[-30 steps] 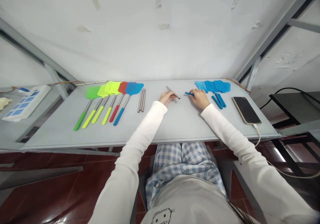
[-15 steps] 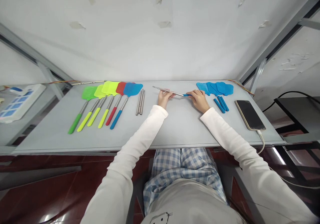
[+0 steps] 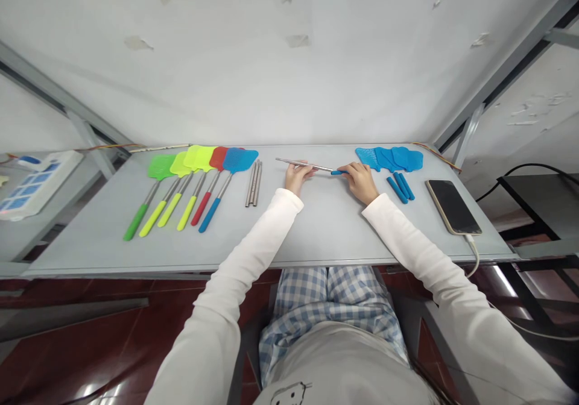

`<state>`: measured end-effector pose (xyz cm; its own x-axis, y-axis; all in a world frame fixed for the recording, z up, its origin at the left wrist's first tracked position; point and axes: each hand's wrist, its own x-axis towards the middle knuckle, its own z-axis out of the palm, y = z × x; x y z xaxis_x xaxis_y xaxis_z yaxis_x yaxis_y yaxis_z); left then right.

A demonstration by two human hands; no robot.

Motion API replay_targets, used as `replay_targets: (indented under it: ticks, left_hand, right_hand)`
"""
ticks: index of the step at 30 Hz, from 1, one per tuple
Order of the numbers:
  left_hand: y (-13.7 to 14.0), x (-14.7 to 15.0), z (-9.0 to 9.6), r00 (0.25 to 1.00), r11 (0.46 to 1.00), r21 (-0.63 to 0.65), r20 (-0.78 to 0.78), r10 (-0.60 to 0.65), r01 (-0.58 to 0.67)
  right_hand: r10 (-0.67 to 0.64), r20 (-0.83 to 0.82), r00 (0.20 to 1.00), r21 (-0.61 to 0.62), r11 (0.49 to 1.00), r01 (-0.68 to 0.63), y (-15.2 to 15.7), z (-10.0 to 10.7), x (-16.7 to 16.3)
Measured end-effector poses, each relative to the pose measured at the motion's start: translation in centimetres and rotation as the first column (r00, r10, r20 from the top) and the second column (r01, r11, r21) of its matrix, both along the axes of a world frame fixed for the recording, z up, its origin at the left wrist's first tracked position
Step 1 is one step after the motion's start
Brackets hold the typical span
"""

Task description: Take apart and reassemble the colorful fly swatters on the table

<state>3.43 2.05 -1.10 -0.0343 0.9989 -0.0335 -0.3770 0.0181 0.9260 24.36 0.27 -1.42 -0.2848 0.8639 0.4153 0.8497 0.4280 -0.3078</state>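
Observation:
My left hand (image 3: 296, 179) is closed around a thin metal rod (image 3: 286, 161), which lies almost level across the fingers and points left and slightly up. In my right hand (image 3: 362, 183) is a blue tube-shaped handle grip (image 3: 337, 172), pinched with one end showing. The rod's right end meets or overlaps that end; whether it is inside cannot be told. Left of my left hand lie several loose metal rods (image 3: 254, 185). Near my right hand are loose blue handle grips (image 3: 400, 188), with flat blue fly swatter heads (image 3: 389, 158) behind them.
Several assembled fly swatters, among them a blue one (image 3: 210, 215) and a green one (image 3: 136, 221), lie in a row on the left of the grey table (image 3: 316, 242). At right is a phone (image 3: 453, 206) on a cable. A power strip (image 3: 38, 185) stands far left.
Both hands stay almost in the same place. The exposed end of the blue handle grip now sits slightly lower against the rod's right end.

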Motion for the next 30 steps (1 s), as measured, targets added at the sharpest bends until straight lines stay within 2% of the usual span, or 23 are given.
replay_targets:
  ticks: [5,10,20,23,26,30]
  left_hand:
    - [0.2,-0.1,-0.1,1.0,1.0,-0.012,-0.002,0.005,-0.005]
    - [0.1,-0.2,-0.1,1.0,0.999,0.028,0.015,-0.026,0.025]
    - [-0.3,-0.1,0.2,0.996,0.996,0.041,-0.041,-0.073,0.074]
    - [-0.3,0.0,0.1,0.98,0.982,0.052,-0.097,-0.175,0.181]
    - [-0.4,0.1,0.2,0.934,0.945,0.065,-0.187,-0.303,0.32]
    - [-0.7,0.2,0.3,0.899,0.924,0.046,-0.256,-0.356,0.379]
  right_hand:
    - [-0.015,-0.002,1.0,0.01,1.0,0.015,0.1,-0.1,0.1]
    - [-0.006,-0.005,1.0,0.023,1.0,0.006,0.0,-0.1,0.2]
    - [0.011,0.014,1.0,0.022,1.0,-0.011,0.0,0.0,0.4]
    - [0.058,-0.026,0.998,0.027,0.998,-0.057,-0.3,0.0,0.0]
    - [0.135,-0.077,0.988,0.035,0.991,-0.132,-0.8,0.1,-0.6]
    - [0.157,-0.151,0.976,0.072,0.986,-0.147,-1.1,0.3,-0.9]
